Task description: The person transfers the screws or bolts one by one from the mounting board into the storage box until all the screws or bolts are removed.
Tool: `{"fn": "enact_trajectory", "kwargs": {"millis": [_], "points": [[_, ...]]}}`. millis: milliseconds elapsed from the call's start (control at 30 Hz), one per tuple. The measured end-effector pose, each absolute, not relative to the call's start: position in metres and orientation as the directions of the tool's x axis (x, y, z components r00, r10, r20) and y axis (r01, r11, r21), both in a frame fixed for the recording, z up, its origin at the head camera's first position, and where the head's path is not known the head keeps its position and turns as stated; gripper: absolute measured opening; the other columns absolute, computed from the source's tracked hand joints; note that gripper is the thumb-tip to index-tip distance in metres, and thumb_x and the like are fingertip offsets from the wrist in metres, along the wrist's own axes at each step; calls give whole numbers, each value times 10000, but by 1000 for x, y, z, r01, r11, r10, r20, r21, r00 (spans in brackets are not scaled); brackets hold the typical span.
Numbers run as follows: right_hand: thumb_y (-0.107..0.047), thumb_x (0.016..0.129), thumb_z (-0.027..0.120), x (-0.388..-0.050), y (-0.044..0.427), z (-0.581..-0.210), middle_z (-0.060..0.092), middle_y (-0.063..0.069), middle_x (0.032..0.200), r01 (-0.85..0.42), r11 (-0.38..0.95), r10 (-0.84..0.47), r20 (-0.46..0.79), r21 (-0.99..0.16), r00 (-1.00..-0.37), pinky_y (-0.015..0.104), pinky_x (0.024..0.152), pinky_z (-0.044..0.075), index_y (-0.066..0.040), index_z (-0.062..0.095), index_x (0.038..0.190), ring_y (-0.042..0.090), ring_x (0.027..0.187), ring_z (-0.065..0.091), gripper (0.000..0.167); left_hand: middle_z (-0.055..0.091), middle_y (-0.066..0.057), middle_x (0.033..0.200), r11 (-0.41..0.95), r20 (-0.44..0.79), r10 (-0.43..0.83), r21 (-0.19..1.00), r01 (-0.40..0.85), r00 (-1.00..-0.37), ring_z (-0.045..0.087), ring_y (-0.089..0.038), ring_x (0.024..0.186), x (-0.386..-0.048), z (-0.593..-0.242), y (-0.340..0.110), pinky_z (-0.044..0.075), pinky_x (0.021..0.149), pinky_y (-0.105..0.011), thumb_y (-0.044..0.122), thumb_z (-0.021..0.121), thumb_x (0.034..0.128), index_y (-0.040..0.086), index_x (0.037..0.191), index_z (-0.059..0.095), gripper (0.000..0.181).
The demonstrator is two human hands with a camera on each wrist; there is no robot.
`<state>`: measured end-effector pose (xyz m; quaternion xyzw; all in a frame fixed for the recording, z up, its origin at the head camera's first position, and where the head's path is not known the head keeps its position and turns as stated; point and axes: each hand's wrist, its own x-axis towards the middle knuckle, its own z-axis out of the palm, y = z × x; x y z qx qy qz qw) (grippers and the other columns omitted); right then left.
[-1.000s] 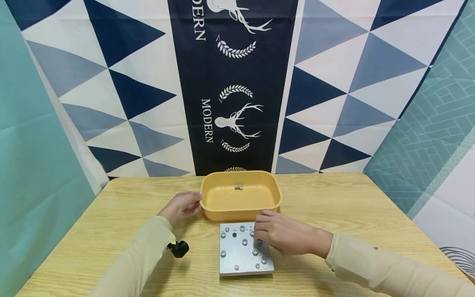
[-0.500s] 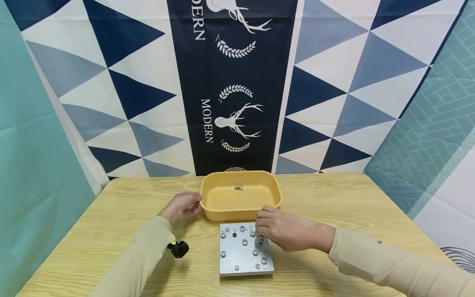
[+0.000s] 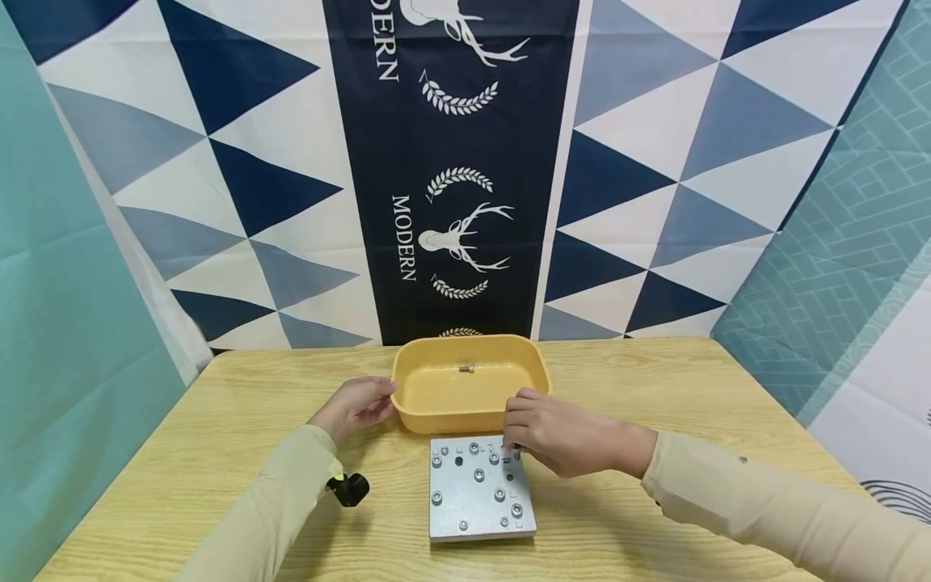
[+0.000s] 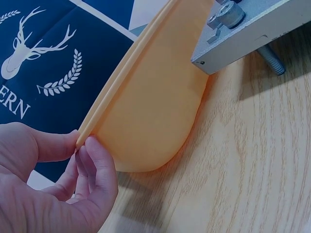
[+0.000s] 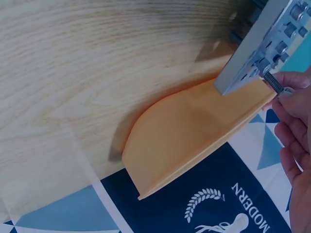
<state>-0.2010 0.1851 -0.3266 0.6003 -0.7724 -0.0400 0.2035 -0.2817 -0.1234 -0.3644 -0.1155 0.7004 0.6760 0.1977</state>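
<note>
My left hand (image 3: 359, 406) pinches the rim of a yellow plastic bin (image 3: 465, 423) at its left end; the left wrist view has thumb and fingers on either side of that rim. A socket head screw (image 5: 273, 82) is pinched by its head in my right hand (image 3: 556, 435), its threaded shank clear of the metal plate (image 3: 473, 513) in the right wrist view. Several other screws (image 3: 479, 475) stand in the plate, and a dark hole (image 3: 510, 477) shows near its right side. One small screw (image 3: 466, 369) lies inside the bin.
The wooden table (image 3: 291, 525) carries the plate in front of the bin. A threaded shank (image 4: 272, 60) sticks out below the plate in the left wrist view. Patterned cloth (image 3: 451, 162) hangs behind the table.
My right hand has lifted and shifted away from me toward the bin, taking the screw with it. A hole it had covered now shows. The left hand stays at the rim.
</note>
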Motion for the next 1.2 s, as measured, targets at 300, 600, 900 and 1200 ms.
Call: {"fn": "enact_trajectory", "kwargs": {"millis": [300, 600, 900, 1200], "points": [[-29, 774, 679, -213, 186, -316, 604, -96, 822, -912, 302, -933, 283, 279, -223, 276, 799, 406, -172, 656, 879, 98, 809, 482, 179, 550, 10, 818, 52, -428, 107, 904, -425, -897, 521, -34, 662, -283, -363, -124, 489, 590, -109, 89, 522, 979, -37, 1320, 461, 369], [-28, 725, 710, -226, 185, -308, 613, -79, 802, -907, 332, -924, 280, 258, -259, 279, 787, 387, -167, 646, 873, 111, 808, 482, 214, 560, 2, 821, 51, -430, 100, 903, -427, -897, 520, -38, 666, -280, -360, -123, 490, 598, -115, 83, 518, 978, -41, 1330, 459, 377], [-84, 741, 728, -240, 182, -306, 641, -94, 774, -921, 354, -899, 332, 166, -286, 252, 756, 391, -156, 672, 825, 91, 779, 487, 124, 559, -4, 833, 60, -431, 84, 902, -427, -898, 521, -43, 672, -281, -361, -124, 492, 602, -121, 99, 534, 974, -21, 1305, 481, 356], [-56, 711, 726, -252, 176, -304, 641, -86, 728, -928, 357, -882, 366, 109, -297, 278, 765, 421, -144, 676, 770, 92, 747, 504, 117, 555, -26, 872, 58, -440, 73, 898, -437, -895, 526, -52, 687, -279, -364, -122, 493, 617, -124, 97, 544, 970, -19, 1310, 488, 363]]}}
